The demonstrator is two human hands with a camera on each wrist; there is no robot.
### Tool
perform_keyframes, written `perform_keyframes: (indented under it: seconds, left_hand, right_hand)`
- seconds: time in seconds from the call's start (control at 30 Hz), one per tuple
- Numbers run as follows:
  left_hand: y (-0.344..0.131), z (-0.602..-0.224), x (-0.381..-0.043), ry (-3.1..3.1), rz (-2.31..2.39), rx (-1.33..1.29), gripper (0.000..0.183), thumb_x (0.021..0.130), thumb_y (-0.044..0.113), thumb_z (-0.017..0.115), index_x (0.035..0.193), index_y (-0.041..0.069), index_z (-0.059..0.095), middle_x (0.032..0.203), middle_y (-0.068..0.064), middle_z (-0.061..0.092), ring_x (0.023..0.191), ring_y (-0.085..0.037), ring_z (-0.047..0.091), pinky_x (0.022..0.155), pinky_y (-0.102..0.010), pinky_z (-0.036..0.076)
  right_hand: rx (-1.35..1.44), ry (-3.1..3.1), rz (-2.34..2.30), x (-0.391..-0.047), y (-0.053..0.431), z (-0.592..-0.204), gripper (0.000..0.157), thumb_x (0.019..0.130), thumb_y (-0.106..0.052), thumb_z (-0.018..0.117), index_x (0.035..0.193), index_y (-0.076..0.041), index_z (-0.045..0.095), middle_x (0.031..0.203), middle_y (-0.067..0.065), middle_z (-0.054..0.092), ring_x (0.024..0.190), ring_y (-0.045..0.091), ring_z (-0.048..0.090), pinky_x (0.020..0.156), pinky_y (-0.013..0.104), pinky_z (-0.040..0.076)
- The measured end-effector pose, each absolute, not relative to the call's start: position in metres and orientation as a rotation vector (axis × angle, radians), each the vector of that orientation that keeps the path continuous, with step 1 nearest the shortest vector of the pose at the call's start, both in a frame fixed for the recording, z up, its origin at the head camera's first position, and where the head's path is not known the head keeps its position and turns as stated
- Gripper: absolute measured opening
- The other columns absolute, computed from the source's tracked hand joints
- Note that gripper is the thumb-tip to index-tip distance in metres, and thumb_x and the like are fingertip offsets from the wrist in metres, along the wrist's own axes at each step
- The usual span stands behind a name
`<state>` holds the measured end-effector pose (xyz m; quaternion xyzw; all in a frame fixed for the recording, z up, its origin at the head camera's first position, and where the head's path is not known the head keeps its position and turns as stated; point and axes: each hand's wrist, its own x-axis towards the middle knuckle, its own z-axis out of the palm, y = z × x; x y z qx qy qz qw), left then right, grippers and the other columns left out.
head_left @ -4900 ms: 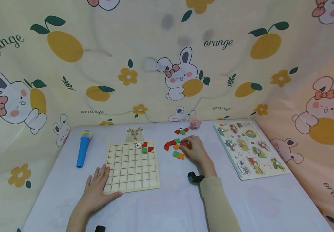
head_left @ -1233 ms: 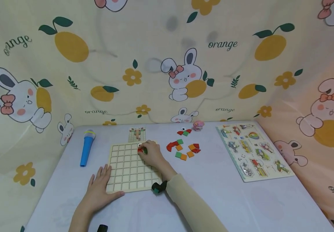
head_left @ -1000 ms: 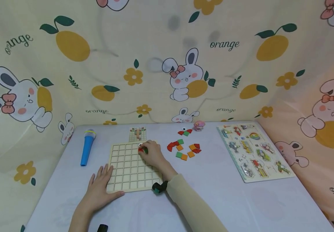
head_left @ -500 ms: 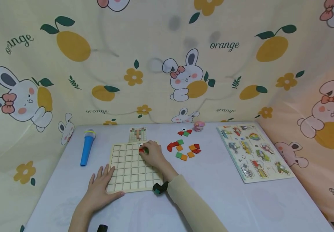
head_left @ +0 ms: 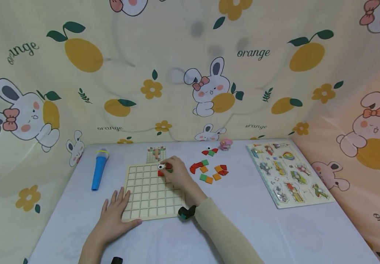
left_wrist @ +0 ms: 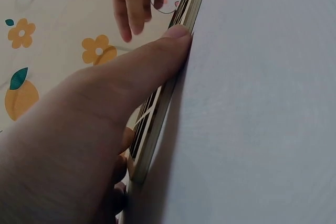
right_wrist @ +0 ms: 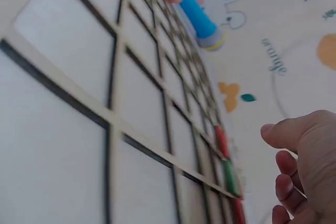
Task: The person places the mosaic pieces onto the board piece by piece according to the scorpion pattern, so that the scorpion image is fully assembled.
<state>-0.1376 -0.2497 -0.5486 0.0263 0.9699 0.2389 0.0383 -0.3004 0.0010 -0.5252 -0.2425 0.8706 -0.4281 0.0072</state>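
Note:
My left hand (head_left: 114, 216) rests on the front left corner of a square wooden grid board (head_left: 143, 198), fingers along the left side and thumb on the front edge. My right hand (head_left: 178, 174) is over the board's back right corner, thumb and fingertips apart with nothing between them, as the right wrist view shows. Beside its fingertips lie a round eye piece (head_left: 161, 167) and, just in front of it, a red quarter-round piece (head_left: 160, 173). A green square (right_wrist: 230, 178) sits alongside the red piece, partly hidden by the hand in the head view.
Right of the board lie several loose red, green and orange pieces (head_left: 209, 179). A small pattern card (head_left: 156, 154) is behind the board. A blue toy microphone (head_left: 99, 170) lies left, a pink figurine (head_left: 225, 144) at the back, a picture puzzle board (head_left: 289, 174) right.
My right hand has gone from the loose pieces to the board, where a red piece now lies in front of the eye piece. It has just let go and drawn back slightly. Left hand stays.

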Motion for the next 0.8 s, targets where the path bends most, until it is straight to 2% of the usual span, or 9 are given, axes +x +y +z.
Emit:
perform_keyframes:
  seconds: [0.17, 0.4, 0.57, 0.8]
  left_hand:
    - [-0.249, -0.549, -0.137, 2.973, 0.726, 0.078, 0.126, 0.078, 0.077, 0.076, 0.165, -0.001, 0.030, 0.173, -0.029, 0.015, 0.160, -0.055, 0.005, 0.124, -0.075, -0.002]
    - [-0.248, -0.548, -0.136, 2.961, 0.725, 0.075, 0.127, 0.078, 0.078, 0.075, 0.165, -0.001, 0.029, 0.174, -0.028, 0.014, 0.160, -0.055, 0.004, 0.124, -0.075, -0.003]
    - [-0.248, -0.548, -0.136, 2.956, 0.709, 0.067, 0.127, 0.078, 0.080, 0.073, 0.166, 0.000, 0.027, 0.174, -0.027, 0.013, 0.160, -0.054, 0.003, 0.124, -0.075, -0.003]
    - [-0.248, -0.548, -0.136, 2.966, 0.709, 0.075, 0.128, 0.078, 0.080, 0.073, 0.166, 0.000, 0.027, 0.175, -0.027, 0.013, 0.160, -0.055, 0.004, 0.124, -0.076, -0.003]
  right_hand:
    - [-0.790, 2.735, -1.387, -0.300, 0.013, -0.517, 0.030, 0.101, -0.011, 0.073, 0.130, -0.004, 0.073, 0.125, 0.013, 0.066, 0.110, 0.029, 0.061, 0.092, 0.040, 0.056]
    - [-0.646, 2.789, -1.406, -0.297, 0.041, -0.514, 0.030, 0.100, -0.012, 0.075, 0.129, -0.008, 0.073, 0.121, 0.011, 0.066, 0.108, 0.026, 0.059, 0.091, 0.040, 0.054]
    - [-0.576, 2.863, -1.400, -0.298, 0.068, -0.515, 0.030, 0.099, -0.013, 0.076, 0.129, -0.009, 0.073, 0.119, 0.009, 0.066, 0.105, 0.026, 0.059, 0.087, 0.036, 0.052]
    - [-0.485, 2.908, -1.542, -0.301, 0.114, -0.515, 0.030, 0.096, -0.007, 0.077, 0.126, -0.001, 0.074, 0.116, 0.022, 0.068, 0.100, 0.034, 0.061, 0.083, 0.041, 0.052]
